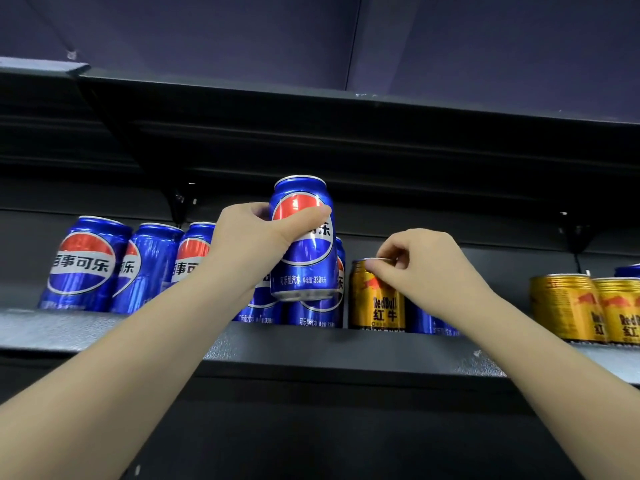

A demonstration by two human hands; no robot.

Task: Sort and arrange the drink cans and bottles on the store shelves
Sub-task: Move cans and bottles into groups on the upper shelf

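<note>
My left hand [252, 237] grips a blue Pepsi can [306, 251] and holds it upright in the air, above the row of Pepsi cans [83, 265] standing on the dark shelf [311, 344]. My right hand [419, 261] pinches the top rim of a gold Red Bull can [375, 299] that stands on the shelf just right of the Pepsi row. Another blue can [427, 322] stands behind my right wrist, mostly hidden.
Two more gold Red Bull cans [585, 310] stand at the right end of the shelf, with a blue can top [628, 270] behind them. The underside of a higher black shelf [346, 133] hangs close above. A gap of bare shelf lies between the can groups.
</note>
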